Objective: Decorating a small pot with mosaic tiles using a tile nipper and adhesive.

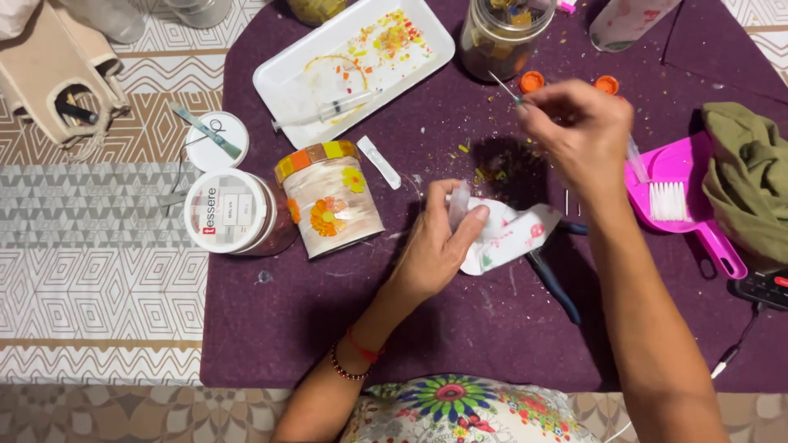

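Felt mat [345, 328]: dark purple. Cloth beneath [90, 271]: beige-white geometric pattern. Tray [287, 70]: white, orange-yellow speckles. Jar [328, 201]: cream, orange and yellow flowers, orange-yellow tile band. Dustpan [706, 221]: pink. Rag [751, 184]: olive. Bottle caps [532, 81]: orange. Paper scrap [517, 238]: white, red-green print.

One head-worn camera, looking steeply down

A single view from the wearer's head faces almost straight down onto a purple mat [492, 320] on a patterned tablecloth [90, 271]. It sits close: both forearms enter from the bottom edge, with the wearer's flowered clothing [451, 410] just below. The far edge crops off jars and containers. No second view overlaps it.
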